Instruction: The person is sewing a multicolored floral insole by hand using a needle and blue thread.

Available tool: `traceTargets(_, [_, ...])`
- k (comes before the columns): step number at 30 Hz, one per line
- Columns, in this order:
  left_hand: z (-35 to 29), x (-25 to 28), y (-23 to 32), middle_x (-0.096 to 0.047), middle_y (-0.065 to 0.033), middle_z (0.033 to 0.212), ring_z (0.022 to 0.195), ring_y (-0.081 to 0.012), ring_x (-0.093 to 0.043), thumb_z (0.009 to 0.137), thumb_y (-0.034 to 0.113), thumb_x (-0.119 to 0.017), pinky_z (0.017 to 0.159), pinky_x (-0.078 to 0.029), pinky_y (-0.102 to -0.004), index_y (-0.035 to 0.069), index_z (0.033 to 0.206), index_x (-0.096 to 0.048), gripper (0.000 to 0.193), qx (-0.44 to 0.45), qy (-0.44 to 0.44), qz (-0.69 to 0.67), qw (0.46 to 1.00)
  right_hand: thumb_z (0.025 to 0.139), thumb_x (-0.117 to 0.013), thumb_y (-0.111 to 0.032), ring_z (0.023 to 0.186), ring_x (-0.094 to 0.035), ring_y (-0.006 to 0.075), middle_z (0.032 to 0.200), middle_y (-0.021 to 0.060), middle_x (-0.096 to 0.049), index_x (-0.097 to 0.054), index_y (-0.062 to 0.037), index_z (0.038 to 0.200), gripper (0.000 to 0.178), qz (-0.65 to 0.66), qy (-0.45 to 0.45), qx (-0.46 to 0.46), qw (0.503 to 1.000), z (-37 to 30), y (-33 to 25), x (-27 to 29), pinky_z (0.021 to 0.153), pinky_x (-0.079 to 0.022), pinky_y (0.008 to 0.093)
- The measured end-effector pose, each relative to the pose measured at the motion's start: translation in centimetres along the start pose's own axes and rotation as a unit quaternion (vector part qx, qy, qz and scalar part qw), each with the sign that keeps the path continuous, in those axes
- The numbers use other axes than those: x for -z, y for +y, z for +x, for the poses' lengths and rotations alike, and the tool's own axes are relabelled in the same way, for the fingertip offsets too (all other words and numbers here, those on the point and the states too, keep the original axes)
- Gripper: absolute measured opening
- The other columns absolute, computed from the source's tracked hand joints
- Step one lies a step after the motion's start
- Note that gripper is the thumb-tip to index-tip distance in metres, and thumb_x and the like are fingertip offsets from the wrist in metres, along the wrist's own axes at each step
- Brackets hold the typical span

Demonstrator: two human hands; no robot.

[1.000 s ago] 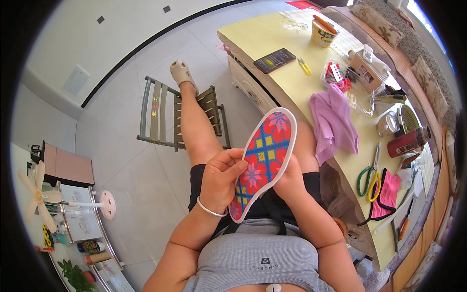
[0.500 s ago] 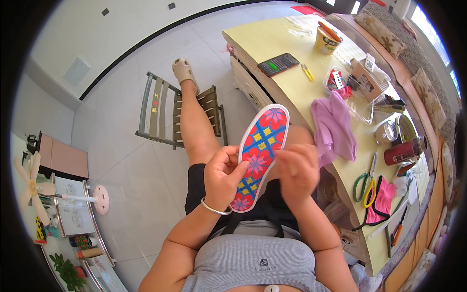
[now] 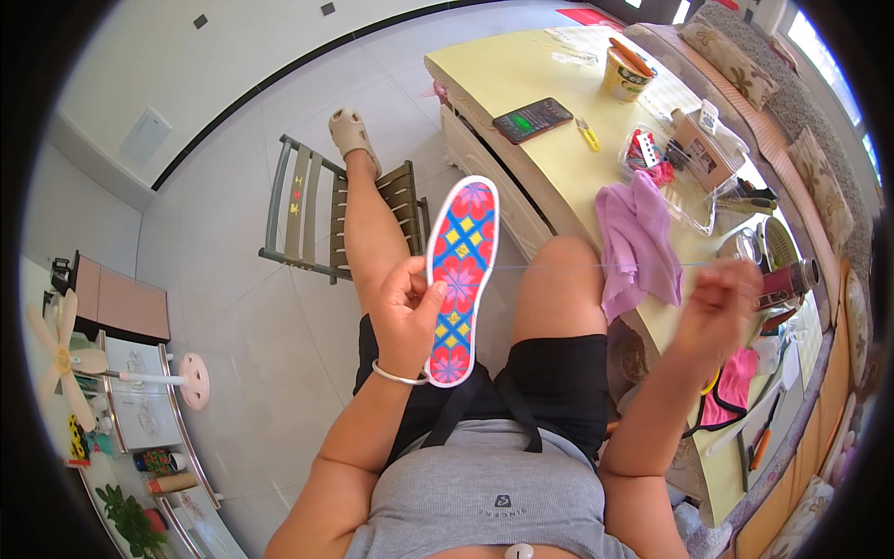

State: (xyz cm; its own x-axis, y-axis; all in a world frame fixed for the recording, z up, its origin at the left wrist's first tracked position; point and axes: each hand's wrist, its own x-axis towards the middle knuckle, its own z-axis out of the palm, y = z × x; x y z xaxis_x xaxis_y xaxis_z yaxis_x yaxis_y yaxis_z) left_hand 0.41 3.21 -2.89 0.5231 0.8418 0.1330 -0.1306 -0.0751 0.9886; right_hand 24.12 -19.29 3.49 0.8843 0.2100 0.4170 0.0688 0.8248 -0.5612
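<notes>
An insole (image 3: 463,244) with a cross-stitched pattern in red, pink, blue and yellow stands nearly upright over my lap, its white edging all around. My left hand (image 3: 406,307) grips its left edge, the thumb lying on the patterned face. From the insole a thin pale thread (image 3: 559,267) stretches taut to the right. At its other end, over the table, my right hand (image 3: 715,312) is closed on the thread, somewhat blurred. Whether a needle is in those fingers I cannot make out.
On the pale yellow table (image 3: 503,70) at the right lie a purple cloth (image 3: 638,242), a phone (image 3: 533,121), small yellow snips (image 3: 588,135), a paper tub (image 3: 626,76) and a dark red flask (image 3: 790,282). A folding stool (image 3: 307,214) supports my leg.
My right hand has swung from beside the insole far out to the right, drawing the thread straight. My left hand and the insole have shifted slightly left.
</notes>
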Motion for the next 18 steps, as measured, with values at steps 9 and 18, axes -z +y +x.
traceTargets(9, [-1.7, -1.4, 0.7, -0.067, -0.0090, 0.083, 0.073, -0.0078, -0.063, 0.085, -0.003, -0.063, 0.065, -0.050, -0.0204, -0.007, 0.108, -0.055, 0.025, 0.042, -0.069, -0.101, 0.992, 0.086, -0.062, 0.001, 0.076, -0.059, 0.0136, 0.089, 0.0085, -0.065, -0.064, 0.0005, 0.096, 0.010, -0.487, -0.139, 0.031, 0.861, -7.0, 5.4, -6.1, 0.069, -0.045, 0.0242])
traceTargets(18, [-2.2, -1.8, 2.2, -0.065, -0.0063, 0.081, 0.071, -0.0066, -0.060, 0.085, -0.006, -0.062, 0.064, -0.048, -0.0195, -0.005, 0.106, -0.056, 0.022, 0.040, -0.075, -0.096, 0.992, 0.073, -0.067, 0.001, 0.063, -0.056, 0.0252, 0.071, 0.0081, -0.058, -0.064, -0.0021, 0.088, 0.015, -0.523, -0.346, 0.119, 0.770, -9.4, 8.4, -8.4, 0.058, -0.045, 0.0359])
